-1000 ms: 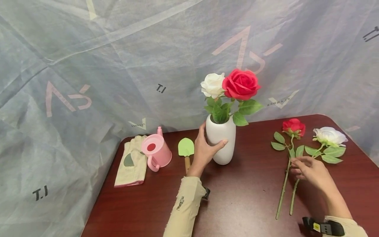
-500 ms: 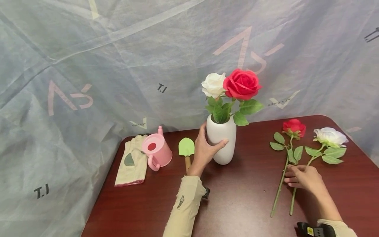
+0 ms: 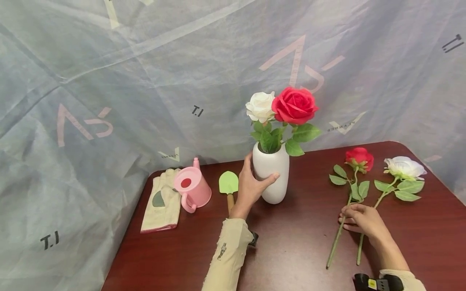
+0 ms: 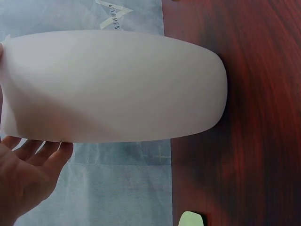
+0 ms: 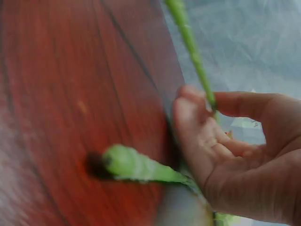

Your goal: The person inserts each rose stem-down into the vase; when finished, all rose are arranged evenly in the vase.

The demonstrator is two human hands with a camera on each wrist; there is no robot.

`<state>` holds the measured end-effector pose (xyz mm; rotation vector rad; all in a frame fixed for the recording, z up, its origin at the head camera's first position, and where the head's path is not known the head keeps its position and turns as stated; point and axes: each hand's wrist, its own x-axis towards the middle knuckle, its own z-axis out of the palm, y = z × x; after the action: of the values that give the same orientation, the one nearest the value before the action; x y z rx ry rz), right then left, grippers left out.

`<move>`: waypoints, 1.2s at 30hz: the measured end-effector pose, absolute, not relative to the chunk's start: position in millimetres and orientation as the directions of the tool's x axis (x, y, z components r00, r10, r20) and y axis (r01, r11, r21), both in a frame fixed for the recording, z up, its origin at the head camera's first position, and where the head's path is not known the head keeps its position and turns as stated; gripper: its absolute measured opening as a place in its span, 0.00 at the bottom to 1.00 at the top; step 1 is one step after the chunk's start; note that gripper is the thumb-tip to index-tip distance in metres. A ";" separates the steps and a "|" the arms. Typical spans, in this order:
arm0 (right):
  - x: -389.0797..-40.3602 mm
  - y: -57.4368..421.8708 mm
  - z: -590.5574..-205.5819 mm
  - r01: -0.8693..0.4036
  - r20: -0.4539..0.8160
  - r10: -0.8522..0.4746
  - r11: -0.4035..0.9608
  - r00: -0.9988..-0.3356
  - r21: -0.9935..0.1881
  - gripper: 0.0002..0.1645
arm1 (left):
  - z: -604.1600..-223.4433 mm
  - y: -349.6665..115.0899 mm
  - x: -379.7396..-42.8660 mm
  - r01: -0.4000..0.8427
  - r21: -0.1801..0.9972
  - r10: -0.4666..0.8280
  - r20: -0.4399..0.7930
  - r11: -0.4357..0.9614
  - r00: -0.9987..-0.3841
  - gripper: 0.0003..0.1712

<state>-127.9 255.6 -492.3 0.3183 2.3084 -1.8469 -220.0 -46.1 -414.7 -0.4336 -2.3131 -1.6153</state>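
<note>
A white vase [image 3: 272, 165] stands upright on the table, with a white rose [image 3: 260, 106] and a large red rose [image 3: 295, 106] in it. My left hand [image 3: 252, 185] grips the vase from its left, thumb across the front; fingertips show along its side in the left wrist view. To the right, my right hand [image 3: 365, 222] pinches the stem of a smaller red rose [image 3: 360, 158] between thumb and forefinger. That stem [image 5: 192, 51] slants up from the fingertips in the right wrist view. Another white rose [image 3: 405, 168] lies beside it, its stem passing under the right hand.
At the left of the dark red table [image 3: 291, 250] lie folded cream gloves [image 3: 160, 206], with a pink watering can [image 3: 194, 188] beside them. A green toy shovel [image 3: 228, 182] with a wooden handle lies left of the vase, partly behind the left arm. Grey sheeting [image 3: 145, 81] hangs behind.
My right hand has moved left and slightly nearer, closing its fingertips on the red rose's stem. The rose has shifted left with it. The left hand and vase stay in place.
</note>
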 end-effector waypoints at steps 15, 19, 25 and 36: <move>-126.7 257.8 -496.0 0.112 -0.068 -0.118 -0.422 -0.991 -0.900 0.14 | -414.4 -46.8 -221.4 0.386 0.860 0.080 0.383 0.334 -0.920 0.50; -129.1 251.2 -489.6 0.093 0.003 -0.174 -0.541 -0.985 -0.836 0.17 | -414.8 -46.7 -221.2 0.396 0.853 0.082 0.392 0.340 -0.916 0.50; -134.6 228.5 -469.7 0.013 0.136 -0.181 -0.645 -0.974 -0.764 0.19 | -417.0 -44.8 -219.7 0.401 0.841 0.076 0.402 0.363 -0.913 0.49; -144.2 185.4 -415.4 -0.168 0.262 0.000 -0.767 -0.965 -0.619 0.15 | -416.6 -46.3 -220.6 0.414 0.849 0.067 0.416 0.328 -0.907 0.49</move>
<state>-144.2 185.4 -415.4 -0.4015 1.0942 -3.0142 -220.6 -46.3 -416.6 -0.4303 -2.2924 -1.6040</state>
